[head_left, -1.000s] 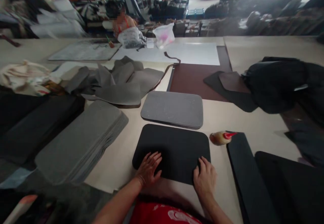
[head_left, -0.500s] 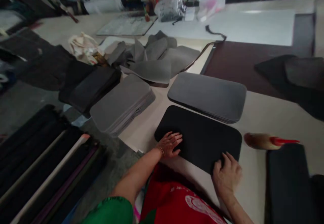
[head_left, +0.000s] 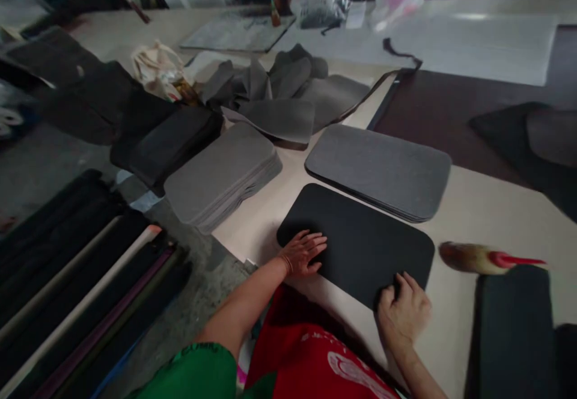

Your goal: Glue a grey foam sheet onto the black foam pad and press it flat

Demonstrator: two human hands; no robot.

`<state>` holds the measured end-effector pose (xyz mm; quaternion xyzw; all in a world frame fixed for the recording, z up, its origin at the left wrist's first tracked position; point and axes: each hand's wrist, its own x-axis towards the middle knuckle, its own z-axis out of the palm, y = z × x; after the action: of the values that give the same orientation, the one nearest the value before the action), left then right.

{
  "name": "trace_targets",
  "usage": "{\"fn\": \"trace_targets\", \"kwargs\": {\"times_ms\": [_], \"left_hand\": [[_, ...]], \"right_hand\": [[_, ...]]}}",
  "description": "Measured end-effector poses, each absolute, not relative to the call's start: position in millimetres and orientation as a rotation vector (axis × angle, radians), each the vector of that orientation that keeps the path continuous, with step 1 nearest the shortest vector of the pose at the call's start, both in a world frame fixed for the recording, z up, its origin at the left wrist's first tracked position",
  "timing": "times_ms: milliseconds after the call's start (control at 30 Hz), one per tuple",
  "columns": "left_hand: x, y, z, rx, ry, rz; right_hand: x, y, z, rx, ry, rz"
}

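Observation:
A black rounded-corner sheet point(head_left: 356, 237) of flat material lies on the pale table in front of me. My left hand point(head_left: 305, 253) rests palm down on its near left part, fingers stretched and slightly spread. At the near right corner, my right hand point(head_left: 404, 306) touches the sheet with bent fingers, its thumb apart from them. Whether anything lies under the right fingers is hidden. Just beyond the black sheet is a stack of grey rounded sheets point(head_left: 378, 170). Another grey stack point(head_left: 225, 173) sits to the left, near the table edge.
Loose grey offcuts point(head_left: 279, 98) lie beyond the stacks. A brownish object with a red tip point(head_left: 484, 258) lies on the right, near a dark piece point(head_left: 516, 327). Dark rolls point(head_left: 81, 279) fill the lower left. A plastic bag point(head_left: 320, 2) stands at the back.
The view has shifted slightly, so the far things appear a little further right. Both hands stay at nearly the same places on the black sheet.

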<state>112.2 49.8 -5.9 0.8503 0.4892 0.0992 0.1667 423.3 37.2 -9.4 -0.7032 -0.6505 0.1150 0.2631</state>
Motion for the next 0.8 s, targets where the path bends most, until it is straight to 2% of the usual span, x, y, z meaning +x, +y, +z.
{"fn": "trace_targets", "kwargs": {"times_ms": [800], "left_hand": [[110.0,49.7,-7.4,2.454,1.410,0.277]], "right_hand": [[422.7,37.6,-17.6,-1.919,-1.806,0.155]]}}
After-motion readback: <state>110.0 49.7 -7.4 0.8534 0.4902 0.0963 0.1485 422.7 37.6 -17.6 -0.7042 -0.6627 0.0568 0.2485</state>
